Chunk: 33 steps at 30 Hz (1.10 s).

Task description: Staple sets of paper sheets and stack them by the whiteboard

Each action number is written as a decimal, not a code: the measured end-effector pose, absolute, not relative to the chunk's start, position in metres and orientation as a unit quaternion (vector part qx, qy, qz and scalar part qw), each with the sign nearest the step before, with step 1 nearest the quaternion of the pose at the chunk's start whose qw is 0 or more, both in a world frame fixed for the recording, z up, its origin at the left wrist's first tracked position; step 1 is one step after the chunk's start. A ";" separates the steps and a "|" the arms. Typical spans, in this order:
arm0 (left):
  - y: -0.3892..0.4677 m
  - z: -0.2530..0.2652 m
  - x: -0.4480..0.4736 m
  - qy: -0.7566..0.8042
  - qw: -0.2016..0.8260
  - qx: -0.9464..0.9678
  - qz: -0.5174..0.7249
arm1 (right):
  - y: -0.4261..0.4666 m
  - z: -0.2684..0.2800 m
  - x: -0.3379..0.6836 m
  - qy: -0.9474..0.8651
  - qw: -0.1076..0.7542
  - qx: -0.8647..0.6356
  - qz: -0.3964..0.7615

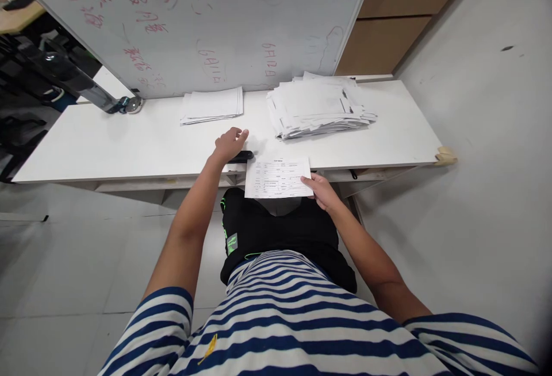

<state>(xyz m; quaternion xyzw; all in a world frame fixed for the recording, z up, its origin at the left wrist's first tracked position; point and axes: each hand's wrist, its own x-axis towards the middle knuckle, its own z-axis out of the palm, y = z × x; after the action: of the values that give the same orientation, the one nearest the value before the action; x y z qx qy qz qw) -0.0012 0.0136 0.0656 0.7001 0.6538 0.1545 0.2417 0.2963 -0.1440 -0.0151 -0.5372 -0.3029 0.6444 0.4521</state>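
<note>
My right hand (321, 190) grips a printed sheet of paper (276, 179) by its right edge, thumb on top. The sheet carries a form with rows of small text and hangs partly over the table's front edge. Its upper left corner lies against a black stapler (242, 157) at that edge; whether the corner is inside the jaws I cannot tell. Just above the stapler, my left hand (230, 145) hovers with fingers loosely bent and apart, holding nothing. Part of the stapler is hidden behind my left wrist.
On the white table (129, 146), a tall untidy stack of papers (314, 106) stands at the back right. A thinner paper pile (212, 104) lies left of it. A clear bottle (92, 91) leans at the far left. Behind rises a whiteboard (233, 19) with red writing.
</note>
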 end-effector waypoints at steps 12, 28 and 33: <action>0.013 0.040 0.025 0.675 0.114 0.723 0.093 | -0.184 -0.017 0.298 -0.302 0.387 -0.558 0.669; 0.017 0.025 0.026 0.660 0.144 0.725 0.131 | -0.192 -0.008 0.293 -0.314 0.392 -0.570 0.650; 0.016 0.020 0.029 0.655 0.146 0.728 0.140 | -0.196 -0.002 0.289 -0.317 0.397 -0.573 0.643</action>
<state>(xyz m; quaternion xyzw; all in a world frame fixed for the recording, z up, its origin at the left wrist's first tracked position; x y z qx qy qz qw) 0.0294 0.0165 0.0197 0.7282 0.6548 0.1404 0.1455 0.2888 -0.1958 -0.0017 -0.5734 -0.3172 0.6427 0.3969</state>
